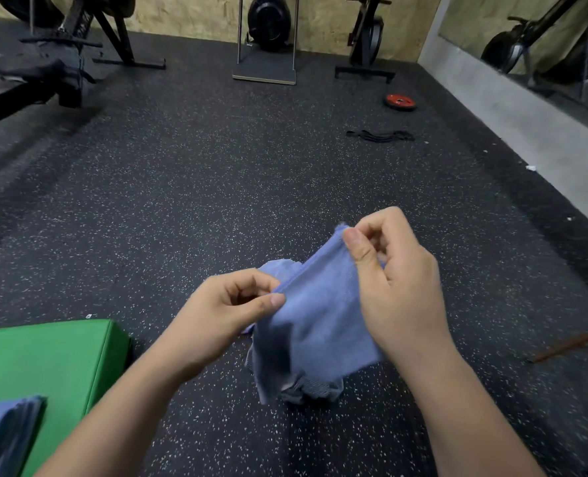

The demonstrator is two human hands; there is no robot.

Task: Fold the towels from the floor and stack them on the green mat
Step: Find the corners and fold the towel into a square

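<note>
A blue towel (pixel 315 325) hangs in the air in front of me, held by its top edge. My left hand (pixel 232 313) pinches the lower left end of that edge between thumb and fingers. My right hand (pixel 394 277) pinches the upper right corner, higher and farther out. The towel's lower part droops onto the speckled black floor and bunches there. A green mat (pixel 55 359) lies at the lower left, and a stack of folded blue towels (pixel 5 432) rests on its near end, partly cut off by the frame.
Gym machines stand along the far wall, with a black one (pixel 55 63) at the back left. A red weight plate (pixel 400 101) and a black strap (pixel 380 135) lie on the floor at the back right. A brown rod (pixel 575 344) lies to my right.
</note>
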